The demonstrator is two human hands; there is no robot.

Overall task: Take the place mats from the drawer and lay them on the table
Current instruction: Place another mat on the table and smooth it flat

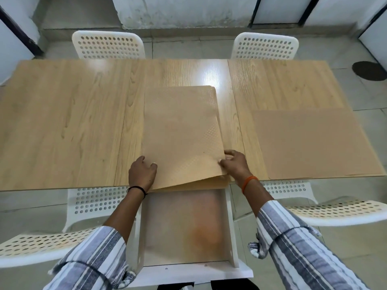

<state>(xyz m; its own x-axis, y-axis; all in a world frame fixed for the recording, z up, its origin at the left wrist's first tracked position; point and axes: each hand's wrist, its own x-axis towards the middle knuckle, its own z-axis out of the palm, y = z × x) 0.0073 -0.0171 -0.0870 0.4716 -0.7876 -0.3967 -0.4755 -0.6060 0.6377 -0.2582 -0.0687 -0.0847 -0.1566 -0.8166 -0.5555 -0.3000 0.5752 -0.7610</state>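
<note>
White drawer (184,266) walls frame the nearest ground: it stands pulled out under the table's near edge, and its bottom looks bare, so the mats seem to be out of it already. Just beyond, both hands work the near end of a small mat stack (180,130) at mid table. The left hand (142,171) has fingers curled on the near left corner of the top mat, and that edge sags in a soft wave off the table. The right hand (234,164) pinches the near right corner, seemingly peeling the top sheet from those beneath.

That sag points to a thin, light, limp sheet; the dimpled face probably gives some grip, but smooth sheets may cling together. Holding two corners of one short edge looks the safest way, keeping the sheet taut so it does not fold or drag its neighbours.

One mat (314,143) lies flat on the right, its near edge flush with or just past the table (62,122) rim. Bare wood on the left and along the far side leaves open room. Chairs (31,243) flank the drawer at either side, and two more (107,46) stand past the far edge, apart from the mats.
</note>
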